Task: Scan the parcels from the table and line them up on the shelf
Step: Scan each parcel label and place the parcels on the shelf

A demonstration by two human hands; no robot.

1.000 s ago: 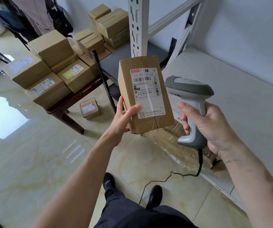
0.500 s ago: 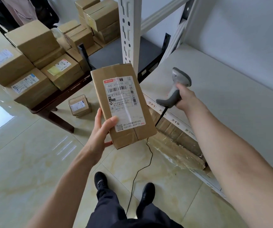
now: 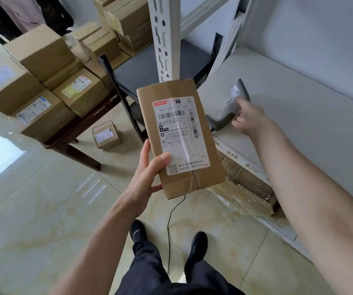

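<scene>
Your left hand (image 3: 148, 177) grips the parcel (image 3: 180, 137) by its lower left edge, label facing you, clear of the shelf (image 3: 299, 107). Your right hand (image 3: 249, 118) rests loose-fingered against the scanner (image 3: 228, 107) lying on the shelf. More parcels (image 3: 43, 86) crowd the worktop (image 3: 73, 133) beyond your left hand.

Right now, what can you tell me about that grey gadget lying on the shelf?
The handheld scanner is grey plastic, with a lighter head and darker handle. It lies on its side on the pale shelf near the front edge, head pointing away. A small label shows on the head. The right hand touches its handle with loose fingers. A black cable hangs toward the floor below, probably the scanner's.
</scene>
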